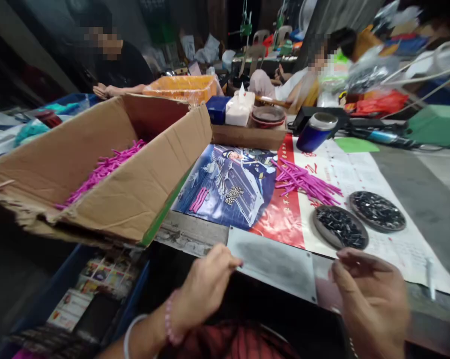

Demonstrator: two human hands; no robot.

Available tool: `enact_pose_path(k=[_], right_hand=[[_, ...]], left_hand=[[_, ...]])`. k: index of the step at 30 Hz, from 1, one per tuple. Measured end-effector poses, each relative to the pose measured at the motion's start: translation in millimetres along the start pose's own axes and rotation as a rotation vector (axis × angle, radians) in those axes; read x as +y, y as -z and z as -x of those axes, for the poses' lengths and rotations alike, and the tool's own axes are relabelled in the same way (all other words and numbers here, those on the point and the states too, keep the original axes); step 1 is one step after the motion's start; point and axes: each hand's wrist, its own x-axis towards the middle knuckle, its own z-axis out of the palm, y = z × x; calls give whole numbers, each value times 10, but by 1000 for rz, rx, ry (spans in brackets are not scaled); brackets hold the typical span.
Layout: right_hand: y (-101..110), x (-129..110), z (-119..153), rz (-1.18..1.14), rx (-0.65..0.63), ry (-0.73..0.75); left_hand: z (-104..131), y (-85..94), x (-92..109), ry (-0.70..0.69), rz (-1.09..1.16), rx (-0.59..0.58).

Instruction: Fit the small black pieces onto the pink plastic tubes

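Note:
My left hand (212, 274) is closed over the near left end of a grey metal plate (273, 264) at the table's front edge. A small dark purplish tip shows at its fingers; what it is stays unclear. My right hand (372, 299), slightly blurred, is curled in a pinch right of the plate, close to a round dish (340, 227) of small dark metal pieces. Anything between those fingers is too small to make out. A second such dish (377, 212) sits behind. Beyond them lies a pile of thin magenta sticks (307, 182) on a printed poster (217, 172).
A large cardboard box (165, 172) holding more magenta sticks stands at left. Several short sticks (199, 199) and a cluster of small metal bits (234, 195) lie on the poster. A blue jar (316, 132) stands behind. Two people (125, 67) sit across the table.

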Motion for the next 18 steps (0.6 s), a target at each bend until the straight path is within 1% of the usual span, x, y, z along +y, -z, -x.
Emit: enact_pose_path(k=[1, 2, 3, 4, 6, 8, 9, 10, 11, 12, 14, 15, 16, 17, 18], right_hand=[[28, 37, 33, 10, -48, -8], [40, 67, 83, 11, -98, -17], [36, 87, 142, 13, -133, -18], [22, 100, 201, 21, -157, -14], [-21, 99, 296, 39, -203, 1], [-40, 68, 338, 39, -256, 22], [-26, 45, 340, 34, -270, 34], [6, 21, 333, 33, -269, 44], [55, -1, 320, 39, -250, 55], [114, -19, 306, 55, -222, 68], [228, -40, 287, 115, -188, 100], [265, -44, 284, 150, -198, 112], [276, -47, 286, 176, -236, 122], [261, -51, 293, 190, -299, 132], [221, -58, 304, 193, -377, 145]], left_hand=[[-46, 62, -95, -15, -199, -39], [-107, 83, -169, -27, -347, -76], [-182, 56, -217, -38, -446, -112], [-271, -15, -236, -54, -499, -155], [-465, -252, -201, -104, -494, -247], [-630, -494, -121, -195, -481, -355], [-682, -566, -88, -238, -471, -398], [-708, -589, -70, -269, -453, -429], [-707, -561, -70, -274, -429, -440], [-682, -490, -86, -254, -401, -429], [-589, -289, -149, -111, -367, -363], [-540, -200, -178, -43, -390, -333], [-497, -144, -197, -6, -414, -302], [-466, -130, -199, 5, -437, -275], [-449, -159, -187, 2, -443, -260]])
